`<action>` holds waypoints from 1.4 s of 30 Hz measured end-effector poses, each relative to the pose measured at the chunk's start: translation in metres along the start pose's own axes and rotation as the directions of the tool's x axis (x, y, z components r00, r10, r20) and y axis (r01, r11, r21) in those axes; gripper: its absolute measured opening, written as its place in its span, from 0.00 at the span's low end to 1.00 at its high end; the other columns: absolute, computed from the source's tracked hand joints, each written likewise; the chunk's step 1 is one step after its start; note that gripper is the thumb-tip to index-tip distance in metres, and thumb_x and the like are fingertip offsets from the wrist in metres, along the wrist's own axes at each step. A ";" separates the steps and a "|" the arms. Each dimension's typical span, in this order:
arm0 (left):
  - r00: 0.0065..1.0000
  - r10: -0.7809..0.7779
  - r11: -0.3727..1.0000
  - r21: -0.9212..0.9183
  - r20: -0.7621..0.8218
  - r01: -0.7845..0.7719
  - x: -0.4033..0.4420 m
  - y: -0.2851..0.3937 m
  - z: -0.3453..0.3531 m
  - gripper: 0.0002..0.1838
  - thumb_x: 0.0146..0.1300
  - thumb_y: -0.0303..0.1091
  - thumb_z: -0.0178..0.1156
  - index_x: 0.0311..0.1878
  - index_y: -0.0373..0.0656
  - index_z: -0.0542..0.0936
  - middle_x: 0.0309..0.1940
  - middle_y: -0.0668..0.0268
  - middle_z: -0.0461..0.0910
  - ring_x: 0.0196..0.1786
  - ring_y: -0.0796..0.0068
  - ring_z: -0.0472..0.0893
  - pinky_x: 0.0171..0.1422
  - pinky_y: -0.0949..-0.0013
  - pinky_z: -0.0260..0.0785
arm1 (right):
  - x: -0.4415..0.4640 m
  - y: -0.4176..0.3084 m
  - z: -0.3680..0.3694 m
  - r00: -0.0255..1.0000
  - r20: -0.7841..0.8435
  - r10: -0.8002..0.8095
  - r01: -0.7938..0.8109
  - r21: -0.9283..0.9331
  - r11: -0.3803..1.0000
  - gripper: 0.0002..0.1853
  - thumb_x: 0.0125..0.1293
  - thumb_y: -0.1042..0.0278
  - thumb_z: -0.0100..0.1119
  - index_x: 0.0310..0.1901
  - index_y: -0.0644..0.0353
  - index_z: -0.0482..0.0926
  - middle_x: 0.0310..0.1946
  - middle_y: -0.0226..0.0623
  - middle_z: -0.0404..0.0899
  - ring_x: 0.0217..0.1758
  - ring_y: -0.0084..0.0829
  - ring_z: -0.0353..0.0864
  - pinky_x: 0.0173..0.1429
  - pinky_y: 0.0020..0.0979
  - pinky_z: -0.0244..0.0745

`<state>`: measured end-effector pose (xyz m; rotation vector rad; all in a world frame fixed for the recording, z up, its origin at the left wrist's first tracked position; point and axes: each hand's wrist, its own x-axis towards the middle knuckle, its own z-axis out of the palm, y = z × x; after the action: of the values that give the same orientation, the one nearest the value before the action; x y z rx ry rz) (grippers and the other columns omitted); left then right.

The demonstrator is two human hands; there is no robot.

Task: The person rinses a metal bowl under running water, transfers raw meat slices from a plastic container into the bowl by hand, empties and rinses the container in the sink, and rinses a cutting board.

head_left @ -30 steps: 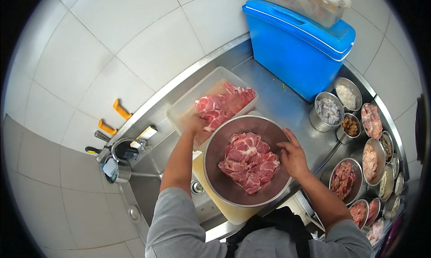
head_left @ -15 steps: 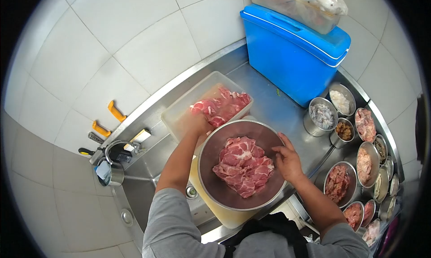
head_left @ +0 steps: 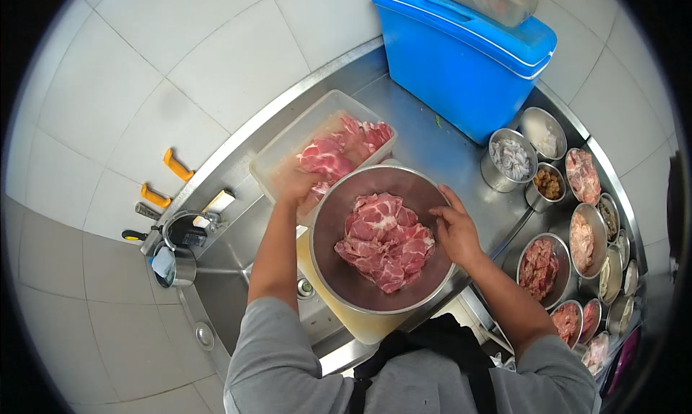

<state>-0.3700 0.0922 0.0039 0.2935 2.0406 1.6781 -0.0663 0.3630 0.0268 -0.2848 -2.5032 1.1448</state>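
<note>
A large metal bowl (head_left: 339, 273) tilts toward me over a yellowish cutting board (head_left: 321, 291), with slices of raw marbled meat (head_left: 386, 241) piled in it. My right hand (head_left: 461, 230) grips the bowl's right rim, some fingers bent over its inner wall. Left of the bowl, my left hand (head_left: 295, 187) reaches into a translucent plastic tub (head_left: 277, 154) and touches raw meat (head_left: 328, 154) lying in cloudy liquid. Its fingertips blur into the meat and liquid, so their grip cannot be made out.
A steel sink (head_left: 231, 291) with a faucet (head_left: 173, 230) lies to the left. Orange-handled tools (head_left: 176, 165) stand along the wall. A blue cooler (head_left: 461, 60) is at the back. Several metal containers of food (head_left: 544, 270) crowd the right side.
My left hand has shifted slightly left and up within the tub, beside the meat. My right hand stays on the bowl's rim. The whole view has tilted a little.
</note>
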 end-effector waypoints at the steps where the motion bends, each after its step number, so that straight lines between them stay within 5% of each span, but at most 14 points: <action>1: 0.998 0.051 0.983 -0.176 -0.021 -0.054 -0.014 0.017 -0.002 0.07 0.48 0.32 0.72 0.26 0.40 0.84 0.21 0.70 0.81 0.26 0.79 0.79 0.29 0.70 0.69 | 0.000 0.000 0.001 1.000 0.006 0.020 -0.020 0.019 1.000 0.13 0.57 0.84 0.55 0.43 0.63 0.82 0.69 0.46 0.65 0.66 0.47 0.72 0.65 0.36 0.71; 2: 0.999 0.044 0.984 -0.170 -0.022 -0.048 -0.016 0.028 -0.012 0.07 0.48 0.32 0.72 0.26 0.40 0.84 0.21 0.70 0.81 0.26 0.79 0.79 0.29 0.70 0.69 | 0.001 0.003 0.002 1.000 0.009 0.024 -0.024 0.026 0.999 0.13 0.57 0.84 0.55 0.43 0.63 0.82 0.69 0.46 0.65 0.66 0.47 0.72 0.65 0.36 0.71; 4: 0.986 0.094 0.887 0.462 -0.135 -0.022 -0.018 0.042 -0.038 0.05 0.49 0.30 0.71 0.28 0.40 0.84 0.22 0.70 0.81 0.25 0.79 0.76 0.30 0.71 0.68 | -0.002 0.010 0.005 0.999 0.009 0.031 -0.032 0.045 0.998 0.13 0.56 0.84 0.55 0.42 0.64 0.82 0.69 0.46 0.65 0.66 0.46 0.72 0.64 0.36 0.71; 7: 0.950 0.279 0.706 0.701 -0.138 -0.105 -0.028 0.051 -0.043 0.04 0.51 0.28 0.70 0.28 0.39 0.85 0.22 0.70 0.81 0.25 0.80 0.75 0.31 0.72 0.67 | -0.001 0.007 0.004 0.997 -0.032 -0.074 0.072 -0.068 0.995 0.12 0.56 0.84 0.55 0.41 0.64 0.82 0.69 0.46 0.64 0.65 0.46 0.72 0.62 0.35 0.72; 15: 0.969 0.063 0.964 -0.266 0.237 0.002 -0.104 0.122 0.048 0.10 0.55 0.24 0.69 0.42 0.39 0.86 0.38 0.64 0.85 0.33 0.76 0.82 0.40 0.72 0.75 | -0.005 0.001 -0.003 0.999 0.018 0.034 -0.035 0.079 0.996 0.13 0.55 0.85 0.54 0.41 0.65 0.82 0.69 0.49 0.63 0.67 0.47 0.70 0.66 0.36 0.70; 18: 0.902 0.188 0.952 0.154 0.389 -0.265 -0.083 0.090 0.084 0.12 0.57 0.24 0.67 0.45 0.39 0.86 0.41 0.64 0.86 0.38 0.75 0.83 0.44 0.71 0.75 | -0.007 0.004 0.008 1.000 0.009 0.001 -0.002 0.047 0.999 0.13 0.55 0.86 0.53 0.41 0.65 0.81 0.70 0.50 0.63 0.69 0.48 0.68 0.68 0.35 0.67; 20: 0.977 0.093 0.864 0.472 0.193 -0.175 -0.047 0.103 0.084 0.13 0.57 0.24 0.64 0.46 0.38 0.86 0.46 0.63 0.85 0.43 0.75 0.83 0.48 0.71 0.74 | -0.003 0.014 0.005 1.000 0.008 0.008 -0.008 -0.064 0.998 0.13 0.56 0.87 0.53 0.41 0.65 0.81 0.70 0.50 0.62 0.71 0.48 0.65 0.69 0.35 0.65; 22: 0.952 0.252 0.854 0.422 0.175 -0.304 0.037 0.056 0.036 0.20 0.53 0.27 0.66 0.53 0.39 0.83 0.50 0.57 0.84 0.46 0.69 0.83 0.52 0.69 0.74 | -0.001 0.010 0.004 1.000 -0.013 0.023 -0.023 -0.001 1.000 0.13 0.56 0.87 0.53 0.42 0.65 0.81 0.70 0.50 0.62 0.71 0.48 0.65 0.69 0.35 0.66; 24: 0.918 0.376 0.610 0.779 -0.128 -0.141 0.134 -0.044 -0.016 0.32 0.48 0.31 0.70 0.61 0.41 0.78 0.52 0.55 0.83 0.48 0.59 0.83 0.53 0.66 0.74 | -0.002 0.002 0.001 0.997 0.010 0.079 -0.079 0.090 0.993 0.14 0.57 0.86 0.52 0.43 0.64 0.81 0.70 0.50 0.63 0.71 0.47 0.66 0.68 0.33 0.66; 28: 0.966 0.238 0.801 0.582 -0.098 -0.138 0.128 -0.043 0.007 0.39 0.44 0.34 0.73 0.65 0.43 0.74 0.54 0.52 0.81 0.50 0.53 0.82 0.53 0.65 0.75 | 0.002 0.002 0.001 0.999 -0.038 0.026 -0.024 0.059 0.998 0.13 0.57 0.84 0.54 0.42 0.62 0.82 0.69 0.47 0.65 0.66 0.47 0.71 0.65 0.35 0.70; 30: 0.964 0.266 0.549 0.821 0.002 -0.153 0.132 -0.052 0.017 0.34 0.42 0.35 0.74 0.58 0.43 0.79 0.49 0.52 0.83 0.47 0.55 0.84 0.51 0.65 0.76 | -0.001 0.007 0.005 0.997 -0.071 -0.038 0.037 -0.019 0.999 0.13 0.57 0.84 0.54 0.42 0.62 0.82 0.68 0.47 0.66 0.65 0.47 0.72 0.64 0.35 0.71; 33: 0.977 0.049 0.617 0.762 0.209 -0.194 0.101 -0.029 0.043 0.27 0.42 0.34 0.74 0.50 0.43 0.82 0.41 0.56 0.86 0.42 0.59 0.85 0.49 0.64 0.76 | -0.001 0.007 0.005 0.997 -0.068 -0.033 0.033 -0.006 0.999 0.13 0.57 0.84 0.54 0.42 0.63 0.82 0.68 0.47 0.66 0.64 0.48 0.73 0.63 0.35 0.72; 39: 0.990 -0.025 0.952 0.305 0.141 -0.019 0.049 -0.001 0.017 0.17 0.44 0.32 0.72 0.40 0.40 0.83 0.31 0.62 0.85 0.36 0.68 0.84 0.43 0.64 0.77 | -0.001 0.006 0.004 0.997 -0.048 -0.056 0.055 -0.020 0.998 0.12 0.57 0.84 0.55 0.42 0.62 0.82 0.68 0.47 0.65 0.63 0.48 0.74 0.62 0.36 0.72; 42: 0.971 0.233 0.866 0.465 -0.052 -0.182 0.070 -0.046 -0.047 0.15 0.44 0.29 0.71 0.38 0.39 0.82 0.29 0.62 0.84 0.29 0.73 0.82 0.32 0.70 0.74 | -0.003 0.007 0.006 1.000 -0.025 0.016 -0.014 0.068 0.998 0.12 0.57 0.83 0.56 0.42 0.63 0.82 0.68 0.48 0.65 0.64 0.48 0.73 0.64 0.36 0.71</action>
<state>-0.4470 0.0729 -0.0499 0.6127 2.5551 1.3221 -0.0662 0.3625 0.0166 -0.2987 -2.4381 1.2219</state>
